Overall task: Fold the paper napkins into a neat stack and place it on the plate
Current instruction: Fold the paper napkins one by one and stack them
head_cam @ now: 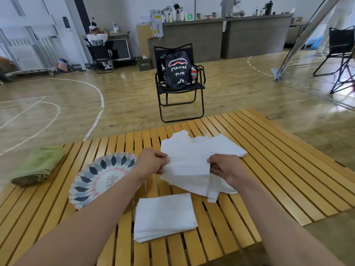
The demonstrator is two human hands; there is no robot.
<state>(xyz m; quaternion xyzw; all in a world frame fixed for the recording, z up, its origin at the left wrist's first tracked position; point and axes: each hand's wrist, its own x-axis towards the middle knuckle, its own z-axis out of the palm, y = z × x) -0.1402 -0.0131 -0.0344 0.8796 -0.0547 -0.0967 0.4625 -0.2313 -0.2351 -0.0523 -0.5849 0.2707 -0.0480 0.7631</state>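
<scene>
1. Your left hand [151,162] and right hand [224,167] each pinch one end of a single napkin [190,167]. The fingers curl onto its edges and hold it stretched between them.
2. By my reading you are mid-fold on this napkin. It looks partly doubled over, and the fold is not yet pressed flat.
3. Directly under and beyond your hands lies the loose pile [211,146], its sheets overlapping at odd angles. Plenty of folding seems to remain.
4. Nearer to you than your hands, the stack [165,215] of folded napkins lies flat on the tabletop [269,169], with its edges fairly even.
5. The plate [92,181] sits just left of your left hand, partly behind your forearm. The stack is not yet on it.
6. Next you likely need to match the napkin's edges and crease it. Then lay it square on the stack, with its corners aligned so the stack stays neat.
7. Farther left, beyond the plate, a green cloth [38,165] lies well apart from the work.
</scene>
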